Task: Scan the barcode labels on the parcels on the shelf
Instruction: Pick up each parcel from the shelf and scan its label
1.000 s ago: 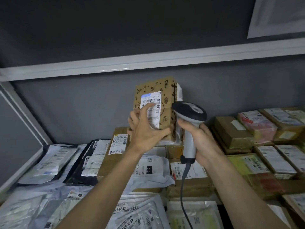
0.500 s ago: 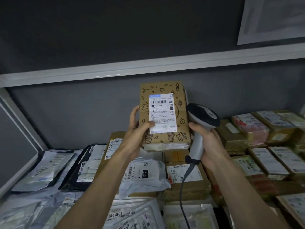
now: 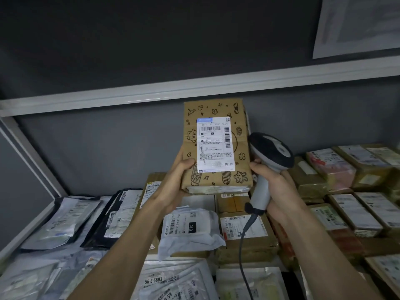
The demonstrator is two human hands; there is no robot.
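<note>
My left hand (image 3: 173, 185) grips a brown cardboard parcel (image 3: 240, 169) printed with small cartoon doodles, holding it upright above the shelf by its lower left corner. Its white barcode label (image 3: 215, 145) faces me. My right hand (image 3: 275, 191) grips the handle of a grey and black barcode scanner (image 3: 270, 152), whose head sits just right of the parcel; the thumb touches the parcel's right edge. The scanner's cable (image 3: 243, 245) hangs down over the parcels below.
The shelf holds many parcels: poly mailers (image 3: 65, 219) at left, a white bag (image 3: 190, 230) and brown boxes (image 3: 246, 232) in the middle, taped boxes (image 3: 355, 169) at right. A white shelf rail (image 3: 194, 89) runs overhead, a grey wall behind.
My left hand has turned the doodle parcel until its label faces me squarely and shifted its grip to the lower left corner. The scanner moved right and slightly down beside the parcel.
</note>
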